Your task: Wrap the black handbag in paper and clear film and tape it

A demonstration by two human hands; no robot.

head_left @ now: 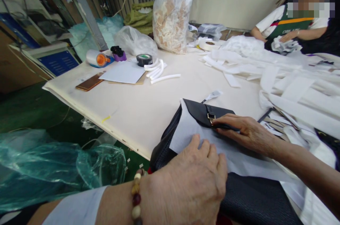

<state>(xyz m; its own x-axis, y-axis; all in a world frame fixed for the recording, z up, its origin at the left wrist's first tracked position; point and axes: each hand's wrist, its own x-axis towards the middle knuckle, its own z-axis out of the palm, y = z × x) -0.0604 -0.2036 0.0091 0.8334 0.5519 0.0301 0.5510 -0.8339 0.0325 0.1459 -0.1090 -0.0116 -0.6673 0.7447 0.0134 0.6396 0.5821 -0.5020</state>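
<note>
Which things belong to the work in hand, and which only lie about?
In hand: black leather bag with metal buckle; white thin paper sheet; left hand; right hand.
Lying about: black tape roll; white foam tubes; brown flat phone; clear sack of beige pieces.

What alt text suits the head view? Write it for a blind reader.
The left hand and right hand press white paper over a black bag at the table edge, the right on its buckled flap. White strips lie beyond.
</note>
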